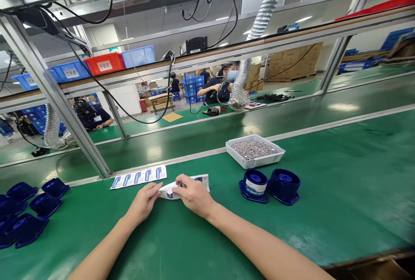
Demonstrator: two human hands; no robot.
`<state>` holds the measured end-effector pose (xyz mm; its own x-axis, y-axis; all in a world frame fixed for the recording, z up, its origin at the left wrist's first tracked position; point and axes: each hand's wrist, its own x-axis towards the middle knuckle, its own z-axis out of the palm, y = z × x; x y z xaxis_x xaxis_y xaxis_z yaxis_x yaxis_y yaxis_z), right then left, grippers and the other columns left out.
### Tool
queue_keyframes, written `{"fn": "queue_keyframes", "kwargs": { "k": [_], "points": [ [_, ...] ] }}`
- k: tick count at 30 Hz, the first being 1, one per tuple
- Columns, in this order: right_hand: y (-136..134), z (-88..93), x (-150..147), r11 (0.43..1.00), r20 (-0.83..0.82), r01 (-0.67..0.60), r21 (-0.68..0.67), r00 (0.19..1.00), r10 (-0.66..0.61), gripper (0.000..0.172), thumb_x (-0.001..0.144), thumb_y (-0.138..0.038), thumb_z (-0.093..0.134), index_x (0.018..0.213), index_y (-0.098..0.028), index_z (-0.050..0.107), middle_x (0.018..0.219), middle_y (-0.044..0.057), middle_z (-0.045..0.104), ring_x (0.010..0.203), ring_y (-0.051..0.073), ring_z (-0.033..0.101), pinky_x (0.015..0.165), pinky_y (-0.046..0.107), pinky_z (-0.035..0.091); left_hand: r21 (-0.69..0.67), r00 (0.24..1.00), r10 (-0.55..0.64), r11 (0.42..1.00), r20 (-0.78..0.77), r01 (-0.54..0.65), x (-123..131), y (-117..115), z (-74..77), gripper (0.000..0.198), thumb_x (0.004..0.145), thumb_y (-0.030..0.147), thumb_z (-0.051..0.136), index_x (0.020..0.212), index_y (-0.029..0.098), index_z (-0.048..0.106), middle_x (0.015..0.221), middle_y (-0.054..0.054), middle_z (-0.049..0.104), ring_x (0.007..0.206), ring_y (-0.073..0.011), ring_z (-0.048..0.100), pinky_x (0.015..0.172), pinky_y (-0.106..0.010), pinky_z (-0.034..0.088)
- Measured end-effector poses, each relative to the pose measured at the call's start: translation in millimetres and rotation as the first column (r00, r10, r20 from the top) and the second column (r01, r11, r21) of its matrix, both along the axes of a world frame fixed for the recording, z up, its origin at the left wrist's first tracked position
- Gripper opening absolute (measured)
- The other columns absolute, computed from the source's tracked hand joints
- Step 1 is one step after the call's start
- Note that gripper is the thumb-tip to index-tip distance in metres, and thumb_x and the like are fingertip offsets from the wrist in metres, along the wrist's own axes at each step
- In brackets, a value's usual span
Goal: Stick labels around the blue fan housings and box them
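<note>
Both my hands work at a strip of white and blue printed labels (203, 179) over the green bench. My left hand (145, 200) pinches the strip's left end between thumb and fingers. At its middle, my right hand (193, 195) has fingers and thumb closed on the strip, which bends up there; whether a label is peeling off is hidden. Just behind my left hand lies a second label sheet (139, 177), flat on the bench. To the right stand two dark blue plastic parts: one blue part (255, 183) bears a label, while the other blue part (284, 186) shows none.
A white tray (235, 157) of small metal pieces sits beyond the blue parts. Several more blue parts (27, 227) stand at the left. A metal post (65, 94) and a shelf with bins (103, 64) frame the bench. Co-workers (215, 87) sit across it.
</note>
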<state>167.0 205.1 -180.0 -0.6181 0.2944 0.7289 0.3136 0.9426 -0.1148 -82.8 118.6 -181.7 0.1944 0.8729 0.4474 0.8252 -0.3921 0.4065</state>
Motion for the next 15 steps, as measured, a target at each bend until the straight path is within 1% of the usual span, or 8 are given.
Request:
{"fn": "queue_keyframes", "kwargs": {
  "k": [4,8,12,15],
  "points": [
    [1,-3.1,2,0.988,-0.100,-0.136,-0.078,0.987,0.128,0.021,0.100,-0.022,0.060,0.095,-0.025,0.080,0.104,0.005,0.062,0.082,0.009,0.057,0.070,0.019,0.044,-0.007,0.993,0.119,0.993,0.000,-0.119,-25,9,-0.5,0.044,0.107,0.043,0.044,0.135,0.022,0.070,0.116,-0.013,0.071,0.108,-0.0262,0.067,0.097,-0.042,0.057],
    [-2,0.8,5,0.959,-0.226,-0.240,-0.150,0.953,0.203,0.023,0.102,-0.027,0.059,0.095,-0.024,0.081,0.102,0.006,0.063,0.083,0.009,0.061,0.072,0.020,0.051,-0.012,0.983,0.182,0.983,-0.024,-0.183,-50,17,-3.5,0.045,0.105,0.044,0.045,0.134,0.021,0.071,0.118,-0.014,0.071,0.111,-0.0289,0.064,0.102,-0.048,0.054],
    [-7,14.2,9,0.935,-0.347,-0.273,-0.227,0.920,0.184,0.022,0.102,-0.027,0.059,0.098,-0.022,0.081,0.098,0.008,0.061,0.084,0.011,0.062,0.072,0.022,0.055,-0.013,0.968,0.243,0.970,-0.055,-0.244,-70,21,-6.8,0.043,0.104,0.040,0.046,0.133,0.021,0.072,0.119,-0.014,0.071,0.112,-0.0296,0.063,0.105,-0.049,0.052],
    [-9,22.3,12,0.920,-0.407,-0.277,-0.277,0.901,0.149,0.021,0.102,-0.029,0.060,0.104,-0.022,0.080,0.095,0.008,0.061,0.069,0.009,0.057,0.060,0.021,0.050,0.004,0.950,0.304,0.953,-0.075,-0.304,-82,22,-6.1,0.040,0.100,0.036,0.057,0.135,0.024,0.070,0.131,-0.013,0.068,0.123,-0.0295,0.061,0.112,-0.049,0.049]
  ]
}}
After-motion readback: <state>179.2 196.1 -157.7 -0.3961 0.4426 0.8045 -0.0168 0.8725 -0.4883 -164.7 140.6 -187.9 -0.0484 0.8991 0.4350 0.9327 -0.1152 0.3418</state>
